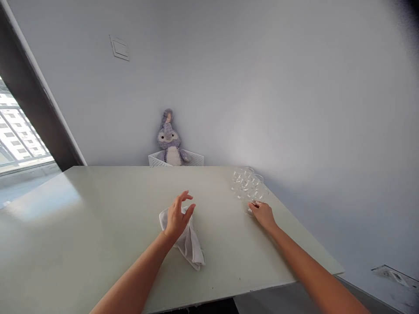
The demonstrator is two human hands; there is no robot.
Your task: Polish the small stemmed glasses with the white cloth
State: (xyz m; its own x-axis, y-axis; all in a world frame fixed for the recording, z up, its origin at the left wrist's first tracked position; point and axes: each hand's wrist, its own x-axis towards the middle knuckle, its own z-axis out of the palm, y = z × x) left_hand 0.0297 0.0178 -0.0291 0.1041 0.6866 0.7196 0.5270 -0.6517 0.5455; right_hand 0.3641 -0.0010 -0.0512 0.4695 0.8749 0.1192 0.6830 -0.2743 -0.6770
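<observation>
My left hand [178, 217] is open above a crumpled white cloth [192, 248], its fingers apart and curved, holding nothing. On the right side of the table, my right hand [262, 213] is closed on the stem of a clear glass; the round base of this glass [249, 211] shows beside my fingertips. Just beyond that hand stand several clear stemmed glasses [246, 183], grouped close together near the table's right edge.
The pale table [114, 244] reaches to the wall. Behind its far edge, a grey-purple plush toy [173, 152] sits in a white perforated basket [197, 160]. A window [19, 131] is at the left, and a switch plate [120, 48] is on the wall.
</observation>
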